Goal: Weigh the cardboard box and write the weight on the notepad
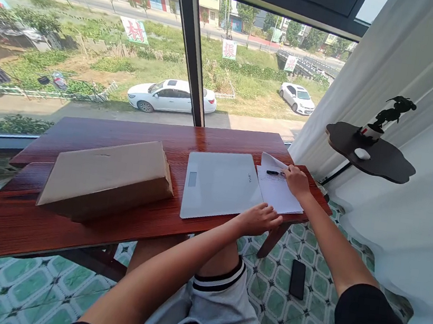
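Note:
A flat whitish digital scale (221,186), with a small grey display at its left, lies on the reddish wooden table. Sheets of paper (281,197) with some handwriting lie against its right side, the top one curling up at its far edge. My right hand (297,182) is at the right side of the paper, its fingers closed on the right end of a black pen (274,173). By the table's near edge, my left hand (260,221) rests loosely between the scale's corner and the paper, fingers stretched to the right.
A closed cardboard box (111,175) stands left of the scale on the table (182,136). Beyond is a window. To the right, a small dark side table (386,158) holds a figurine and a white mouse-like object. A phone (297,279) lies on the tiled floor.

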A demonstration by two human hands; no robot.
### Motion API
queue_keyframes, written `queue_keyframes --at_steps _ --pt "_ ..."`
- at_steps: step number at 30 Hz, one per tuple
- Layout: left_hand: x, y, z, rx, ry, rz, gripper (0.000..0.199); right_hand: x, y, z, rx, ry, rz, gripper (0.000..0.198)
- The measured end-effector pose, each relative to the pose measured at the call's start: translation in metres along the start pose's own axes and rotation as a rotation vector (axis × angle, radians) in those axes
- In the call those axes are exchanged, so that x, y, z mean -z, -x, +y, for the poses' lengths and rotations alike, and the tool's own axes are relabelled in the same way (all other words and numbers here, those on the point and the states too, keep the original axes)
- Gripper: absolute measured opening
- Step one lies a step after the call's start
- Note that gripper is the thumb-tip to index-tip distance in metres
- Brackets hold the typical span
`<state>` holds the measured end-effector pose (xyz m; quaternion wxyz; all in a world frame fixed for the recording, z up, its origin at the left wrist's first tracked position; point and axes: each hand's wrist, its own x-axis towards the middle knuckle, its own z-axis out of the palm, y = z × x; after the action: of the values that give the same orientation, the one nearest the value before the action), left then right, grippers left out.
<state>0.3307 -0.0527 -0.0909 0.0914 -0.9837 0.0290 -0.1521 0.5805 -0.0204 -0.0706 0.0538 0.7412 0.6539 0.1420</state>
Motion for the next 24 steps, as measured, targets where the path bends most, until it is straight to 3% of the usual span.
queue_keyframes --at_steps 10,19,24 --pt "-0.002 0.000 0.001 0.019 -0.008 0.023 0.035 -0.007 0.001 0.006 0.063 0.039 0.016 0.034" --pt "0.001 -0.001 0.001 0.016 -0.034 0.046 0.031 0.001 0.000 0.005 0.144 0.139 0.058 0.042" --pt "0.001 0.000 0.001 0.016 -0.037 0.047 0.030 -0.001 0.001 0.011 0.147 0.184 0.170 0.039"
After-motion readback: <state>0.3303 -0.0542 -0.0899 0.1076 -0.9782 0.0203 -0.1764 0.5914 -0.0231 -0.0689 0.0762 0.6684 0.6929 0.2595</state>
